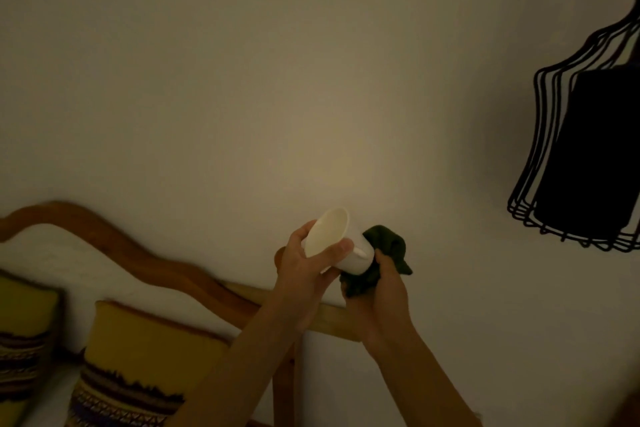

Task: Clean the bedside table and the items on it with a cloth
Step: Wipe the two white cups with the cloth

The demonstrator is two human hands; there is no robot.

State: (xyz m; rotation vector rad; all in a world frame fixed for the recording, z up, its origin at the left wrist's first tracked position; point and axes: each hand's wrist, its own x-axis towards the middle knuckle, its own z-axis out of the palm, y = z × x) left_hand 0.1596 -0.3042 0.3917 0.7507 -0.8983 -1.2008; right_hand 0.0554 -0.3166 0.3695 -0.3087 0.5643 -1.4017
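Observation:
A white cup point(332, 236) is held up in front of the wall, tilted with its mouth toward me and to the left. My left hand point(304, 270) grips the cup at its rim, thumb across the opening's edge. My right hand point(381, 291) grips a dark green cloth point(384, 250) and presses it against the cup's base and lower side. The bedside table is out of view.
A black wire-cage lamp point(585, 156) hangs at the right, close to my hands' height. A wavy wooden headboard point(138, 253) runs along the lower left, with two yellow patterned pillows point(145, 357) leaning against it. Plain wall fills the upper view.

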